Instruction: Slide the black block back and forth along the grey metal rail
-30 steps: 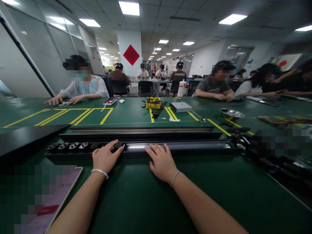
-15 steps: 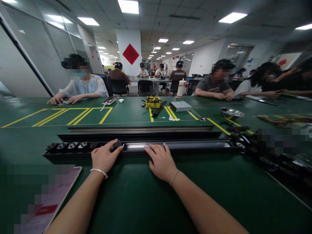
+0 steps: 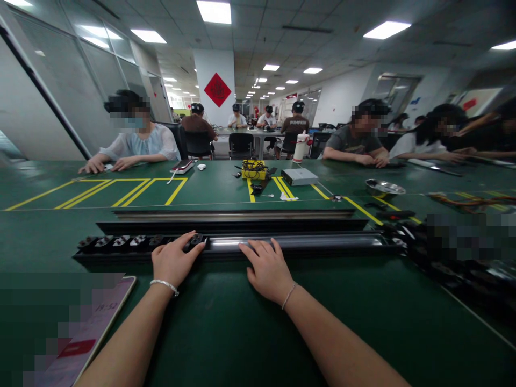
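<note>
A long black rail (image 3: 322, 243) lies across the green table (image 3: 242, 322) in front of me. Several small black socket modules (image 3: 121, 241) sit in its left part. My left hand (image 3: 174, 262) rests on the rail with its fingers spread, the fingertips touching the rightmost module (image 3: 195, 238). My right hand (image 3: 266, 267) lies flat on the rail's shiny empty stretch, fingers stretched out. Neither hand holds anything. A second long rail (image 3: 234, 216) lies just behind the first.
A phone (image 3: 86, 336) lies at my near left. Black parts (image 3: 455, 258) are heaped at the right. Further back stand a metal bowl (image 3: 384, 187), a grey box (image 3: 299, 176) and a yellow box (image 3: 253, 170). Several people sit across the table.
A dark flat object that covered the near left in the oldest frame is gone from view. Both hands have stayed in place on the rail.
</note>
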The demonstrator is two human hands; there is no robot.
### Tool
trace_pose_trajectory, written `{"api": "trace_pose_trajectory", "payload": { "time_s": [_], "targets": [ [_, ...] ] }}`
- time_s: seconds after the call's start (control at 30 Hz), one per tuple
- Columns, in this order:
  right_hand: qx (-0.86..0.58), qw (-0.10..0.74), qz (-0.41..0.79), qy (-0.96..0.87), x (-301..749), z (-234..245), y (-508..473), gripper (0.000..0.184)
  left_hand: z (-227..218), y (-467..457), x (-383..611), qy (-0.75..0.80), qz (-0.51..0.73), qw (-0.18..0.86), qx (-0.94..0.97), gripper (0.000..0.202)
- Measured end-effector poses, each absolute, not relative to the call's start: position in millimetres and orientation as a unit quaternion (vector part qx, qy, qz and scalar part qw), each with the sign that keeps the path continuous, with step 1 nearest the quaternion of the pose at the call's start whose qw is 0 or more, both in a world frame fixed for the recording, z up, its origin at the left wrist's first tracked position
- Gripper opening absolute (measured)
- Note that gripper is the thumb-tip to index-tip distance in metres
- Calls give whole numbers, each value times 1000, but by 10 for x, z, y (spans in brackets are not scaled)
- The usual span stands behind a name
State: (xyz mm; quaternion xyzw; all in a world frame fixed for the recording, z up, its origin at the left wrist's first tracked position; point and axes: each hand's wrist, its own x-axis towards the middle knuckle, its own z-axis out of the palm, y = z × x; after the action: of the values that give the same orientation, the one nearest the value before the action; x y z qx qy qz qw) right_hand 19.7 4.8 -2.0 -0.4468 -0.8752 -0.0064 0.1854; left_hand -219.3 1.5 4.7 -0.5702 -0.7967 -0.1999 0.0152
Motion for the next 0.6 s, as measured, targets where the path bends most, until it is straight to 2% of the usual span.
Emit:
{"api": "trace_pose_trajectory", "payload": {
  "time_s": [0.6],
  "targets": [
    [-443,186,-2,-877,206,-17,55,52,91,-4,-2162,-796,-191,14,-574,52]
  ]
}}
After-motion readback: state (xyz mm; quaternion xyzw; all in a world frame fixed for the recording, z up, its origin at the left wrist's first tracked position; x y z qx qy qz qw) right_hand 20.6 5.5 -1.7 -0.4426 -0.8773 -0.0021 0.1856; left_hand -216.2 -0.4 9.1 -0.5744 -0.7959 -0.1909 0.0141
